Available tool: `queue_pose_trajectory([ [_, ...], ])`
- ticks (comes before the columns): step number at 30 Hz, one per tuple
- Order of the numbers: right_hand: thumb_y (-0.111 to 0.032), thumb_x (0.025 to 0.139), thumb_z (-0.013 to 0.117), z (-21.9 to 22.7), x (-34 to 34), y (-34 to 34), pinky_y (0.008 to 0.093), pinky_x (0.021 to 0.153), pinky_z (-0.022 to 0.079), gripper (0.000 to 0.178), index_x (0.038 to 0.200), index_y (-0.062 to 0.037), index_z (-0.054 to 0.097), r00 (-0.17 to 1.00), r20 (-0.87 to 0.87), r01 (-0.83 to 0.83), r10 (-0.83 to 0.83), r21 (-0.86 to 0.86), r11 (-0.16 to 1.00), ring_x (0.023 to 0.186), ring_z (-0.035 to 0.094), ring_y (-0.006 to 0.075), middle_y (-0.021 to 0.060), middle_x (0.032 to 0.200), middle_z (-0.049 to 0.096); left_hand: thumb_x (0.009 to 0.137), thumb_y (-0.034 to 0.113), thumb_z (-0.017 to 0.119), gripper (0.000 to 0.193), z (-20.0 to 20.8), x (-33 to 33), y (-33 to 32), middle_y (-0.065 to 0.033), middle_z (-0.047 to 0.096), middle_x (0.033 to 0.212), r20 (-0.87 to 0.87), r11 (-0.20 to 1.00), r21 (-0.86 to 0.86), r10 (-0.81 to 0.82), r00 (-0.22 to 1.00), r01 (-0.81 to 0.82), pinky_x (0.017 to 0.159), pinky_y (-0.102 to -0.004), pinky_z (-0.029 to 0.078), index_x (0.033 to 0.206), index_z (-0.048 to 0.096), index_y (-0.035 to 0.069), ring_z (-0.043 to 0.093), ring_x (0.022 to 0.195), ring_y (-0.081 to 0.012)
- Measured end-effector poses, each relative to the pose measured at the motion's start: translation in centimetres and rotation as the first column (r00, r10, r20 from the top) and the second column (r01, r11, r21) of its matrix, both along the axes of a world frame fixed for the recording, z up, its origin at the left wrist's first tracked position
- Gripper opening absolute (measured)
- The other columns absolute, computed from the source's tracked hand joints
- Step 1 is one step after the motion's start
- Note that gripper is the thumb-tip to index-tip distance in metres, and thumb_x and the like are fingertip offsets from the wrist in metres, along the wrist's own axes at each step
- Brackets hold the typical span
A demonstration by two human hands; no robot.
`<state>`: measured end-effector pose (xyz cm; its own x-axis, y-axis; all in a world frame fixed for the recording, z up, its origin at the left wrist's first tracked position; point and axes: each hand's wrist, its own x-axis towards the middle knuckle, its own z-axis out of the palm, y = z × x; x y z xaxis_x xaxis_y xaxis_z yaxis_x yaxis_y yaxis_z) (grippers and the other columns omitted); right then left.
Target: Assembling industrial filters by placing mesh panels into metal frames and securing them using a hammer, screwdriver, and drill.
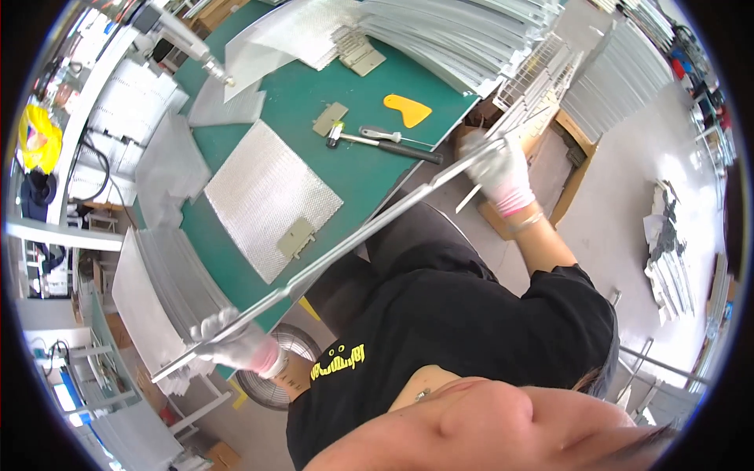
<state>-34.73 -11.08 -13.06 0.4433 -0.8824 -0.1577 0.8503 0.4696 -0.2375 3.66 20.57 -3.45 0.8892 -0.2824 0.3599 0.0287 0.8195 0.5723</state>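
A long, thin silvery metal strip [353, 241] slants across in front of my body, from lower left to upper right. My left hand [236, 342], in a white glove with a pink cuff, is closed around its lower end, just off the table's near left corner. Near its upper end my right hand [499, 174], gloved alike and slightly blurred, grips the strip beyond the table's right edge. Beyond the strip, a silvery mesh sheet [267, 192] lies on the green table [298, 85], with a beige plastic piece [296, 238] on its near corner.
On the table lie a hammer [385, 144], a screwdriver [379, 133], a yellow scraper [409, 110] and more beige pieces [361, 56]. Metal strips [463, 35] are piled at the far side, thin sheets [177, 271] at left. A cardboard box [581, 177] stands right, a fan [271, 377] below.
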Motion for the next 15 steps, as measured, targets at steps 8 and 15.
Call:
queue_pose_trajectory([
  [8,-0.034,0.102,0.053,12.3,-2.9,-4.8,0.0385,0.084,0.046,0.031,0.083,-0.0098,0.055,0.930,0.182,0.368,-0.320,-0.465,0.805,0.082,0.055,0.0192,-0.0002,0.076,0.055,0.094,0.075,0.045,0.083,-3.5,2.4,6.8,-0.0024,0.045,0.046,-0.017,0.672,0.609,-0.520,0.854,0.421,0.033,-0.0318,0.032,0.098,0.068,-0.004,0.044,0.037,-0.0175],
  [15,-0.036,0.105,0.052,12.0,19.3,2.3,0.0351,0.081,0.052,0.035,0.093,-0.0042,0.059,0.914,-0.391,-0.210,-0.111,-0.687,0.695,0.082,0.060,0.0203,0.0081,0.083,0.060,0.102,0.058,0.049,0.068,-8.3,-5.5,5.2,-0.0051,0.054,0.059,-0.187,0.548,0.666,-0.535,0.824,0.507,0.051,-0.0321,0.050,0.105,0.062,-0.009,0.053,0.048,-0.0166],
])
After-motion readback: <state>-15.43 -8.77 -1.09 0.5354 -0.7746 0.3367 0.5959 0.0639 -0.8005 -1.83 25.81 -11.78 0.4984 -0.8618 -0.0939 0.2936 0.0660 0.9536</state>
